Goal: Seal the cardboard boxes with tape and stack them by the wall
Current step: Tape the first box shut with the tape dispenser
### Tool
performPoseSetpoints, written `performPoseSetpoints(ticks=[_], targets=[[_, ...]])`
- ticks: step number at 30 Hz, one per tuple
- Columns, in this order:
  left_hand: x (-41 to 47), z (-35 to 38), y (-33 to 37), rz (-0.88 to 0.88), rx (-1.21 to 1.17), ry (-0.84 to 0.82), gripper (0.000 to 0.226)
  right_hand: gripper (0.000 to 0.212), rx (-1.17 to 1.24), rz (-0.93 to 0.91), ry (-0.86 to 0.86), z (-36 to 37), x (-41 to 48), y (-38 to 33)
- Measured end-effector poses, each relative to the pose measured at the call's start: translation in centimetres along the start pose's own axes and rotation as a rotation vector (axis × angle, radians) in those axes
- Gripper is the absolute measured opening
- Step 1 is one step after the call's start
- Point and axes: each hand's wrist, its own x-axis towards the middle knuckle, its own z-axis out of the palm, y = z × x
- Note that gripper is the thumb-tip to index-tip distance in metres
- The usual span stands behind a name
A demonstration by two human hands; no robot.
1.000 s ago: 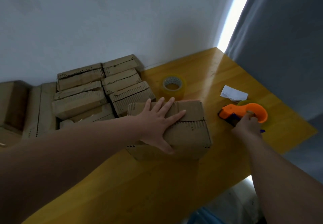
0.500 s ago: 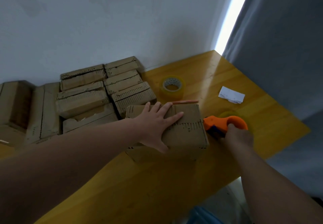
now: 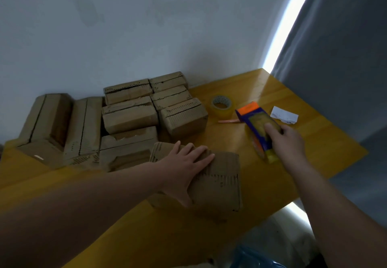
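Two bare hands are at a yellow wooden tabletop (image 3: 314, 142) that stands against a pale wall (image 3: 146, 37). The left hand (image 3: 188, 169) lies flat on a brown cardboard box (image 3: 219, 190), fingers straight and spread across its top, thumb down over the near side. This box sits near the front edge of the tabletop, about midway along it, just beside a pile of boxes (image 3: 129, 119) packed along the back edge at the wall and reaching to the left edge. The right hand (image 3: 287, 140) grips an orange and purple tape dispenser (image 3: 254, 121), fingers curled round its body; it is tilted, orange end toward the back edge, and whether its lower end touches the wood is unclear. Near the back right corner lies a roll of tape (image 3: 221, 105), flat, with a pinkish pen (image 3: 228, 121) in front of it and a white scrap of paper (image 3: 284, 116) toward the right edge. A grey curtain (image 3: 345, 58) hangs beyond the right edge.
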Motion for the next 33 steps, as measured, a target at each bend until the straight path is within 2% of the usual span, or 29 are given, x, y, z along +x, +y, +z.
performPoseSetpoints(ticks=[2,4,8,11,13,16,19,24,26,28,33], targets=[[-1.3,0.5,0.3,-0.001,-0.001,0.008,0.129,0.024,0.19,-0.056,0.062,-0.6,-2.0,-3.0],[-2.4,1.0,0.6,0.001,-0.01,0.021,0.129,0.021,0.334,-0.092,0.052,-0.9,-3.9,-5.6],[-3.8,2.0,0.6,-0.044,-0.04,0.034,0.133,0.023,0.438,-0.07,-0.206,-0.4,-7.4,-8.9],[-5.2,2.7,0.1,-0.131,-0.043,0.015,0.132,0.049,0.373,-0.044,-0.393,0.9,-9.6,-9.3],[-6.5,3.3,-0.3,-0.175,-0.041,0.001,0.126,0.064,0.276,-0.051,-0.449,1.9,-10.9,-8.9],[-8.1,4.2,-0.9,-0.2,-0.041,-0.007,0.113,0.076,0.199,-0.131,-0.519,2.5,-11.8,-8.4],[-9.1,4.9,-1.4,-0.161,-0.079,0.0,0.104,0.077,0.033,-0.232,-0.586,2.2,-12.0,-8.5],[-9.9,4.5,-2.0,-0.134,-0.158,0.01,0.104,0.071,-0.228,-0.344,-0.504,1.8,-11.5,-8.7],[-10.0,4.2,-2.6,-0.156,-0.102,0.045,0.101,0.072,-0.226,-0.343,-0.521,1.8,-11.6,-8.7],[-9.8,4.0,-3.3,-0.2,-0.075,0.044,0.108,0.071,-0.165,-0.342,-0.526,1.8,-11.7,-8.7],[-9.3,3.2,-3.8,-0.221,-0.157,-0.022,0.116,0.074,-0.009,-0.37,-0.51,2.5,-11.6,-8.5]])
